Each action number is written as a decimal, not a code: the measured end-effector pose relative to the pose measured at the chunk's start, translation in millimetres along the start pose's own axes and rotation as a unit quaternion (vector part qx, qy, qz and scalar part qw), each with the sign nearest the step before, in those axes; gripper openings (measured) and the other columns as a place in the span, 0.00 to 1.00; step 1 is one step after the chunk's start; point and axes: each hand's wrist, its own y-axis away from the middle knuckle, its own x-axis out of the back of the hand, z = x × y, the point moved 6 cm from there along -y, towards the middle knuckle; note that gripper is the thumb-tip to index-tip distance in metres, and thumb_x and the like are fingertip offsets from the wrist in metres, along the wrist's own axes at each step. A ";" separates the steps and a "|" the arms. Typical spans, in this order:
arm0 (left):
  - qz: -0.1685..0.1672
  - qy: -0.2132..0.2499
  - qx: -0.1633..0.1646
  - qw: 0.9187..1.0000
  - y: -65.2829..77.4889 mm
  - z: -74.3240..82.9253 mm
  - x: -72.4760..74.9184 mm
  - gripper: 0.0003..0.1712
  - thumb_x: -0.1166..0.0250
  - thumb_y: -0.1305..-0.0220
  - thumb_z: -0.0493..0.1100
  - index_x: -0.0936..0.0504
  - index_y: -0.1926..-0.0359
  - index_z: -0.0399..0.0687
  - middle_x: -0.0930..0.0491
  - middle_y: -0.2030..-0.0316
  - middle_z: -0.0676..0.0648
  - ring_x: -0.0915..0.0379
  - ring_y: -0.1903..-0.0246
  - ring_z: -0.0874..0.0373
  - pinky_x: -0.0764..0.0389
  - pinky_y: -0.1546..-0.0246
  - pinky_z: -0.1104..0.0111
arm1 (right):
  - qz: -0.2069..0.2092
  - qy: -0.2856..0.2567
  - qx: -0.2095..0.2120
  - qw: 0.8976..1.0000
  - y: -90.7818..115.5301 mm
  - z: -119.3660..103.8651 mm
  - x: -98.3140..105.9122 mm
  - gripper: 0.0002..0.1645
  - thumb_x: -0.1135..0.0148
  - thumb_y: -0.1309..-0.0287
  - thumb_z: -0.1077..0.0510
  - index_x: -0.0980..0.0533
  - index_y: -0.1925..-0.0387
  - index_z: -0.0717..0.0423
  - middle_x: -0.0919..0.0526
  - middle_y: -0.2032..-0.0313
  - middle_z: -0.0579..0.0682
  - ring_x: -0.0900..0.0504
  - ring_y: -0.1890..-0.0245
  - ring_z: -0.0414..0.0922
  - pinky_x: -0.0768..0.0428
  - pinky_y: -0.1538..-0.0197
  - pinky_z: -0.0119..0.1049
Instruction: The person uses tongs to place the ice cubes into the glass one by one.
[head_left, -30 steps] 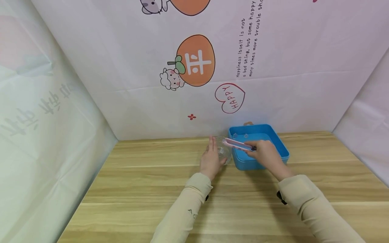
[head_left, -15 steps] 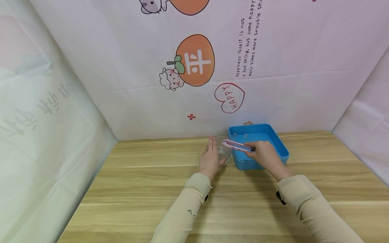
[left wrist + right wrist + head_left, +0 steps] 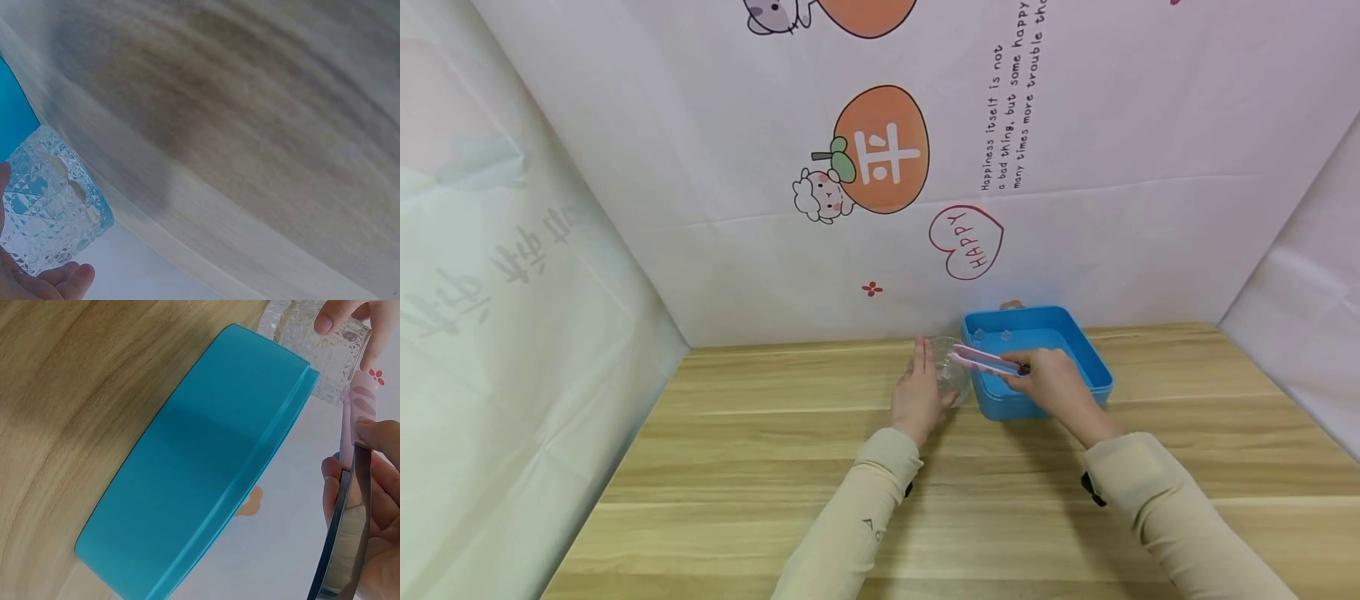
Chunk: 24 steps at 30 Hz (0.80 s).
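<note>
My left hand [image 3: 917, 402] holds a clear cut-glass cup [image 3: 53, 206], thumb on one side and fingers on the other. In the head view the cup is beside the left wall of the blue box [image 3: 1015, 406]. My right hand [image 3: 1054, 382] grips a pair of tongs [image 3: 350, 500] with metal arms and pink patterned ends, thumb pressing one arm. The pink ends reach left past the box rim and over the cup's mouth. Whether they pinch anything there, I cannot tell. Inside the box, two small clear cubes [image 3: 1007, 336] lie near its back left corner.
The box and cup stand at the back of a wood-grain table [image 3: 775, 467]. Right behind them rises a white printed cloth [image 3: 737, 250], with more cloth walls at the left and right sides.
The tongs' pink ends have drawn slightly closer together and dipped a little over the cup. My left hand, the cup and the box stay almost where they were.
</note>
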 end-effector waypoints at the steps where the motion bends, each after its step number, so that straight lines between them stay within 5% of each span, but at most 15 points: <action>1: 0.000 0.001 0.000 1.000 0.0 0.2 0.2 0.56 0.37 0.43 0.66 0.51 0.26 0.41 0.50 0.25 0.45 0.21 0.50 0.56 0.20 0.65 0.73 | -0.001 0.000 -0.001 1.000 0.0 0.0 0.0 0.19 0.34 0.47 0.63 0.20 0.52 0.68 0.14 0.66 0.65 0.20 0.76 0.44 0.29 0.79 0.27; 17: 0.007 0.007 -0.002 1.000 1.2 1.8 2.0 0.55 0.36 0.43 0.64 0.50 0.26 0.40 0.49 0.25 0.44 0.19 0.56 0.57 0.20 0.64 0.73 | 0.001 0.001 0.001 1.000 -2.4 -1.0 0.2 0.22 0.33 0.48 0.61 0.21 0.50 0.67 0.14 0.66 0.65 0.23 0.79 0.43 0.33 0.81 0.28; 24: 0.015 0.009 -0.002 1.000 2.2 0.1 2.6 0.56 0.35 0.44 0.64 0.50 0.26 0.40 0.48 0.26 0.44 0.19 0.57 0.57 0.20 0.64 0.71 | 0.052 -0.004 -0.001 0.999 -8.5 -0.4 8.4 0.24 0.32 0.48 0.60 0.22 0.49 0.67 0.15 0.61 0.69 0.15 0.66 0.58 0.25 0.79 0.32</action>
